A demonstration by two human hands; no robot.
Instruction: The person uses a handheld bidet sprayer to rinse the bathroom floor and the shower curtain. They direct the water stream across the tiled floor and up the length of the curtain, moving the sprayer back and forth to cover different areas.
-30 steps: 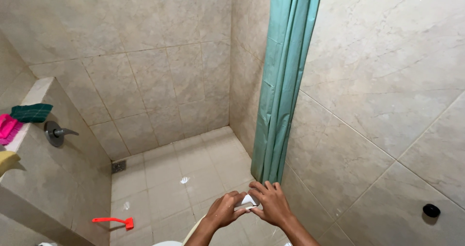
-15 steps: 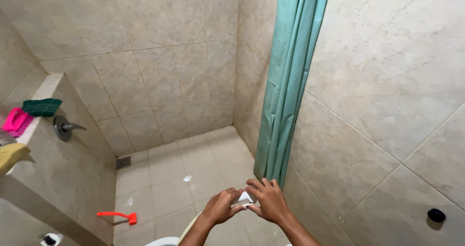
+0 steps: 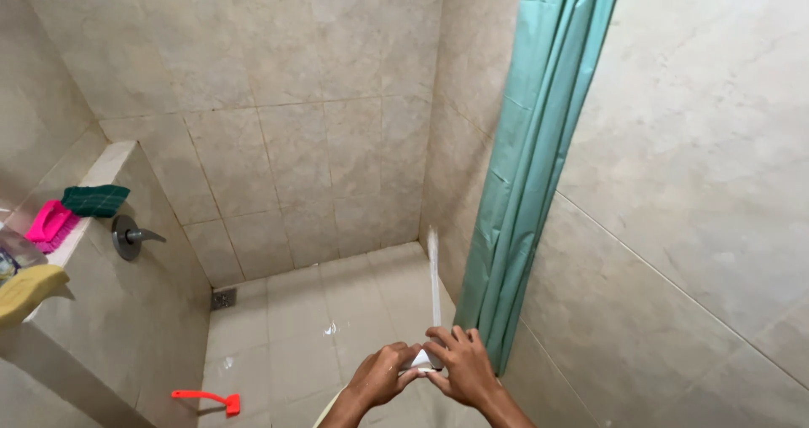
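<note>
White bottle (image 3: 421, 360) is gripped between the left hand (image 3: 381, 376) and right hand (image 3: 459, 367), low and near, just left of the teal shower curtain (image 3: 531, 184), both hands closed on it and its nozzle aimed away so a thin white stream (image 3: 434, 276) is thrown toward the far tiled wall (image 3: 278, 99). Half a second earlier no stream was seen, and the red-handled tool (image 3: 209, 399) on the floor at left is now shown nearer the frame's bottom.

No pkgs, labels, signs or screens in view.
</note>
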